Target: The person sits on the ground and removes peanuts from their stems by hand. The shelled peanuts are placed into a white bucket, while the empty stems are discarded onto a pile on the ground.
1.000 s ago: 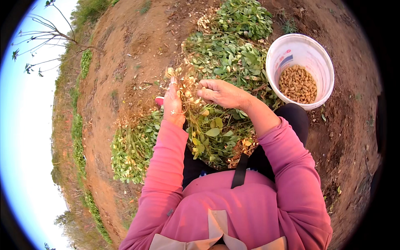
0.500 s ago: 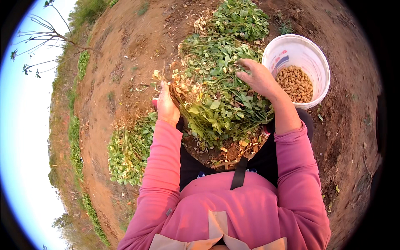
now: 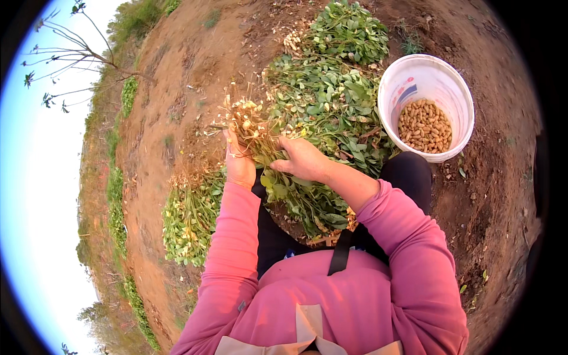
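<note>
My left hand (image 3: pixel 239 163) is closed around the root end of a bunch of peanut plants (image 3: pixel 253 121), whose pale roots and pods stick up above the fingers. The leafy stems of this bunch trail down and to the right over my lap. Beside it, my right hand (image 3: pixel 302 160) has thumb and fingers curled at the stems just below the roots, gripping them; the fingertips are partly hidden among the leaves. A white bucket (image 3: pixel 461 127) stands to the right, with loose peanuts (image 3: pixel 423 124) in its bottom.
A long heap of green peanut plants (image 3: pixel 328 89) lies on the ground ahead, some pods (image 3: pixel 292 44) showing at its far end. Another pile of plants (image 3: pixel 189 219) lies left of my left forearm. Reddish-brown soil (image 3: pixel 201 71) surrounds them. A bare-branched shrub (image 3: pixel 89 53) stands far left.
My right hand has come from beside the bucket, moving left and down to the bunch, and now grips its stems. The left hand keeps its hold, the root end now raised and turned more upright.
</note>
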Tool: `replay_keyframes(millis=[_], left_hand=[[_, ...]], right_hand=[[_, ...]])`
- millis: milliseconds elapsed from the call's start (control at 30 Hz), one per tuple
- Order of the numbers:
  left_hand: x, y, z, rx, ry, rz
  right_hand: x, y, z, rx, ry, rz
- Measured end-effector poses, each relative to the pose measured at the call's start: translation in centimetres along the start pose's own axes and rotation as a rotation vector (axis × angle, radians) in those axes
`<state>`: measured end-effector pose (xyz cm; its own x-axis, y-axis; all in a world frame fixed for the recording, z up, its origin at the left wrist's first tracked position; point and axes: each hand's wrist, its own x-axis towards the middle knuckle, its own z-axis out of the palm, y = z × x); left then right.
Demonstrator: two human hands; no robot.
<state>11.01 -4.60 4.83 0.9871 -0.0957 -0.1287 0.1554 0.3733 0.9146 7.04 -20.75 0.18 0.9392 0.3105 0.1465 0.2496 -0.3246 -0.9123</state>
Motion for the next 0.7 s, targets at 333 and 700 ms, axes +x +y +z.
replay_keyframes(millis=[333,700], left_hand=[[-0.9,-2.0,0.1,0.422,0.016,0.131],[-0.1,-6.5,-1.0,0.877,0.057,0.299]], right_hand=[[-0.4,-1.5,-2.9,-0.249,0.220,-0.067],[0.1,-3.3,-3.0,-0.287,0.340,-0.002]])
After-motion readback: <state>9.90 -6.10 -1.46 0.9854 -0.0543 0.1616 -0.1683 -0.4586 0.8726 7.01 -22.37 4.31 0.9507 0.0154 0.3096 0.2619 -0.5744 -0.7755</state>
